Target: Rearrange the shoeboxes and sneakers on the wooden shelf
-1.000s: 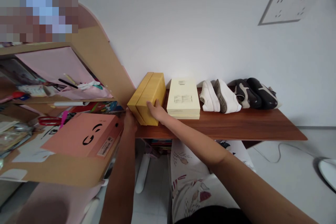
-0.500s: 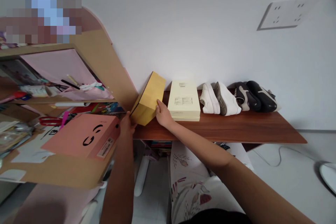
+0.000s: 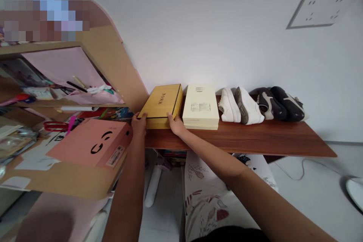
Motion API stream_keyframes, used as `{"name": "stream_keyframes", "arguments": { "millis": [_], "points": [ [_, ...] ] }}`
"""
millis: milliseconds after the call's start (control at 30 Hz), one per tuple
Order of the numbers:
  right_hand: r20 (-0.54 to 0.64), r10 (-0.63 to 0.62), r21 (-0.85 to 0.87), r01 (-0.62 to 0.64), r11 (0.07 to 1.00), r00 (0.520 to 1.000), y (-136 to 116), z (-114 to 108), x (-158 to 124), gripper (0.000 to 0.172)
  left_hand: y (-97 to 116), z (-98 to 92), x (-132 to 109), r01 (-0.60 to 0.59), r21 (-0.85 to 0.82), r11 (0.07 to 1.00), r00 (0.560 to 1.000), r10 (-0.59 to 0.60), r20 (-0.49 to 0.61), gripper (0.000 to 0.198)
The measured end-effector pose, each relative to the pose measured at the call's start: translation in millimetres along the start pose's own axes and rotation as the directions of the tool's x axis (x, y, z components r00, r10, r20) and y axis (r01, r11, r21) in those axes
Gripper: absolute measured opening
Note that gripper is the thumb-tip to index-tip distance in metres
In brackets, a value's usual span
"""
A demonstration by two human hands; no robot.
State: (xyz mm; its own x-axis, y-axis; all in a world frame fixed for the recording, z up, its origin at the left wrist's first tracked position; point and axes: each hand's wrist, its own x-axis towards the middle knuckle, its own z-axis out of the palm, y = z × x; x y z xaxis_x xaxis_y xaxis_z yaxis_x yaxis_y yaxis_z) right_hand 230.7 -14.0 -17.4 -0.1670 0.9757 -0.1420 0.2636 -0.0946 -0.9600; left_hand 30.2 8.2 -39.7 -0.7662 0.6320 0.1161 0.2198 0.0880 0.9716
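Pink box [image 3: 87, 141] rests closed on the desk [image 3: 73, 184]. Left hand [image 3: 138, 123], partly curled, grips the near left corner of the yellow box [image 3: 161, 103], lid-up on the wooden bench [image 3: 255, 136]; right hand [image 3: 176, 124] clasps its near right corner. Closed cream box [image 3: 200, 102] lies just beside. Box contents and some fingertips are hidden.

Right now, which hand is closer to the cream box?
Right. The right hand is just left of the cream box; the left hand is farther left, across the yellow box.
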Motion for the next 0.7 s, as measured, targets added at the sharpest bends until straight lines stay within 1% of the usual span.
{"name": "stream_keyframes", "arguments": {
  "millis": [167,300,367,433,500,567,600,633,667,700],
  "points": [
    [0.007,0.059,0.011,-0.059,0.998,0.998,4,2,8,0.075,-4,8.0,2,-0.042,0.030,0.999,0.999,0.042,0.008,0.048],
    [-0.019,0.053,0.014,-0.053,0.998,0.998,5,4,9,0.070,-7,9.0,-2,-0.097,0.070,0.993,0.995,0.098,-0.002,0.046],
    [-0.009,0.004,0.032,-0.004,0.999,1.000,10,1,0,0.066,-11,6.6,-8,-0.121,0.090,0.989,0.992,0.124,-0.031,0.045],
    [0.003,-0.095,0.085,0.094,0.992,0.996,20,-8,-15,0.062,-16,3.4,-20,-0.135,0.113,0.984,0.984,0.146,-0.099,0.044],
    [-0.025,-0.207,0.161,0.208,0.965,0.978,32,-27,-34,0.057,-22,1.5,-38,-0.158,0.147,0.976,0.965,0.184,-0.185,0.043],
    [-0.098,-0.296,0.218,0.311,0.925,0.950,44,-56,-52,0.050,-27,3.6,-64,-0.215,0.163,0.963,0.940,0.249,-0.235,0.042],
    [-0.131,-0.336,0.232,0.359,0.904,0.933,49,-73,-58,0.046,-28,6.7,-80,-0.254,0.147,0.956,0.932,0.283,-0.229,0.042],
    [-0.193,-0.352,0.241,0.392,0.888,0.916,53,-92,-63,0.044,-28,11.5,-97,-0.292,0.114,0.950,0.929,0.310,-0.201,0.042],
    [-0.256,-0.351,0.244,0.411,0.878,0.901,57,-110,-65,0.043,-27,18.0,-114,-0.319,0.066,0.945,0.933,0.326,-0.154,0.042],
    [-0.324,-0.336,0.239,0.420,0.876,0.884,60,-127,-66,0.043,-25,26.0,-131,-0.332,0.014,0.943,0.939,0.332,-0.085,0.041]
  ]
}}
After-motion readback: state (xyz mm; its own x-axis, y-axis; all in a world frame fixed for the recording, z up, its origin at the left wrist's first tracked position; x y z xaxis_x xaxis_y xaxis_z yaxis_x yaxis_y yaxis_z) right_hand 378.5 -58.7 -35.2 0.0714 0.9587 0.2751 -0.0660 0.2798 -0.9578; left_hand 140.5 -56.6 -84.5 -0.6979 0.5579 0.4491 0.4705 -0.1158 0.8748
